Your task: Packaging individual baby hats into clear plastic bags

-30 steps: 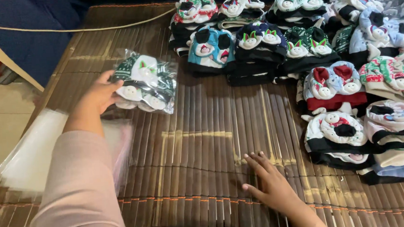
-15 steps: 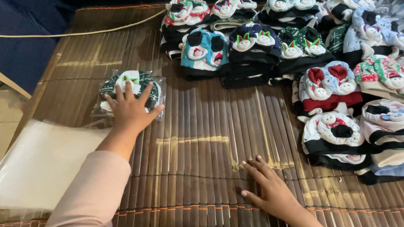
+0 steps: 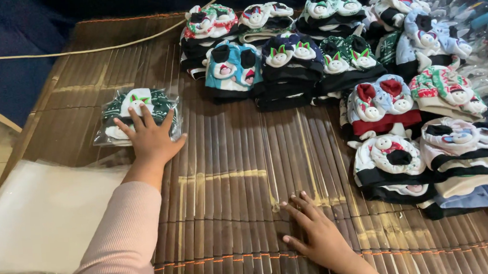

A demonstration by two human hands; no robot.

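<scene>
A clear plastic bag holding a green and white patterned sock pair (image 3: 133, 113) lies on the brown bamboo mat (image 3: 228, 155) at the left. My left hand (image 3: 151, 139), in a pink sleeve, rests flat on the bag's near edge with fingers spread. My right hand (image 3: 316, 235) lies flat on the mat near the front, fingers apart, holding nothing. Many folded sock pairs with small animal faces (image 3: 284, 60) are stacked in rows across the back and right of the mat.
A pile of empty clear plastic bags (image 3: 43, 214) lies at the front left, by my left arm. More bagged items (image 3: 475, 0) sit at the far right corner. A thin cord (image 3: 77, 50) runs along the mat's back edge. A dark blue cloth (image 3: 3, 51) lies beyond.
My left hand has set the bagged pair down on the mat and now presses flat on it. My right hand has stayed in place on the mat.
</scene>
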